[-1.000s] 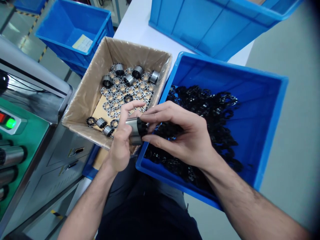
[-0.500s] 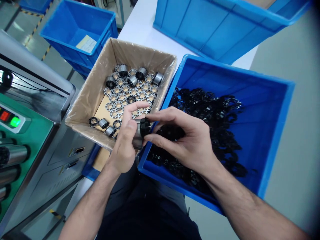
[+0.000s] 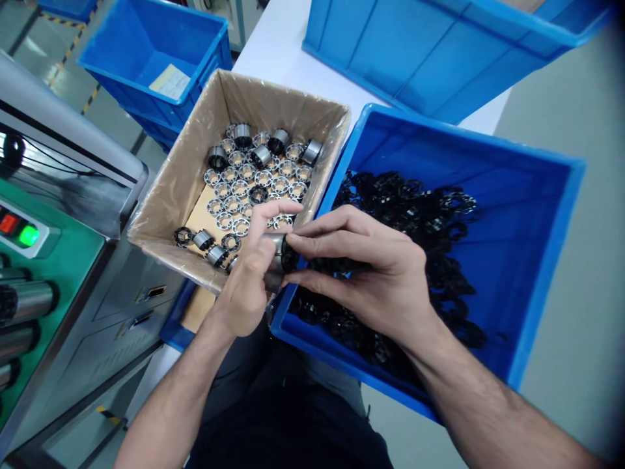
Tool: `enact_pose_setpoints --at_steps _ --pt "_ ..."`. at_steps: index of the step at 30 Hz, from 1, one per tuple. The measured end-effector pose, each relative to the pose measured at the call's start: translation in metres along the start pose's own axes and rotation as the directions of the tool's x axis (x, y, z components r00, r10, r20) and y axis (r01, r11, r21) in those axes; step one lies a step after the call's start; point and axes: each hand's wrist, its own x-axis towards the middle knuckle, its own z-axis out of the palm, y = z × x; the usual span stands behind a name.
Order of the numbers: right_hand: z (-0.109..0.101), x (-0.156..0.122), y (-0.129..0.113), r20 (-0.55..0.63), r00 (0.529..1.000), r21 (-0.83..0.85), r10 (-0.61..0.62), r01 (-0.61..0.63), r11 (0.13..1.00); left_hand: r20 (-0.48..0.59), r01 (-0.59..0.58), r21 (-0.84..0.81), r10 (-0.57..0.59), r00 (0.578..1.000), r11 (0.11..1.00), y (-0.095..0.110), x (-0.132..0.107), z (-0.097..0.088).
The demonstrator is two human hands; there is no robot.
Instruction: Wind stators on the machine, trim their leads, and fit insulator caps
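Observation:
My left hand (image 3: 247,283) is wrapped round a silver metal motor stator core (image 3: 276,253), which lies on its side over the gap between the carton and the blue bin. My right hand (image 3: 375,267) pinches the black plastic end cap (image 3: 291,255) at the core's right end, thumb below and fingers above. The cap sits against the core; whether it is fully seated I cannot tell. Behind my hands, the plastic-lined carton (image 3: 161,208) holds several similar cores, some with black ends. Many loose black end caps (image 3: 410,208) fill the blue bin (image 3: 532,260) on the right.
A large blue crate (image 3: 415,58) stands on the white table (image 3: 273,36) behind. Another blue crate (image 3: 151,39) with a paper in it is at the back left. On the left is a machine with a green panel (image 3: 73,260), a lit green button and metal cylinders.
My right hand's fingers have closed further over the black cap and now cover more of it. The left hand keeps its hold on the core. The view has shifted slightly.

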Motion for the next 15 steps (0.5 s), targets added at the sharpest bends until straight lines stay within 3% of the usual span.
enact_pose_setpoints --at_steps 5,8,10,13,15 --pt "-0.004 0.002 -0.007 -0.014 0.99 0.056 0.144 -0.143 0.988 -0.045 -0.086 0.026 0.087 0.995 0.996 -0.002 0.007 -0.001" --pt "-0.008 0.005 -0.013 -0.017 0.962 0.154 0.273 -0.267 0.951 -0.183 -0.17 -0.029 0.162 0.97 0.985 0.0 0.014 0.0" --pt "-0.008 0.006 -0.016 0.006 0.931 0.26 0.365 -0.354 0.898 -0.251 -0.129 -0.036 0.116 0.961 0.991 0.002 0.017 0.002" --pt "-0.006 0.008 -0.018 0.078 0.89 0.406 0.45 -0.441 0.8 -0.218 -0.069 0.026 0.072 0.973 0.997 0.005 0.018 0.005" --pt "-0.005 0.01 -0.018 0.095 0.894 0.436 0.438 -0.433 0.789 -0.189 -0.097 0.055 0.106 0.976 0.994 0.005 0.017 0.006"
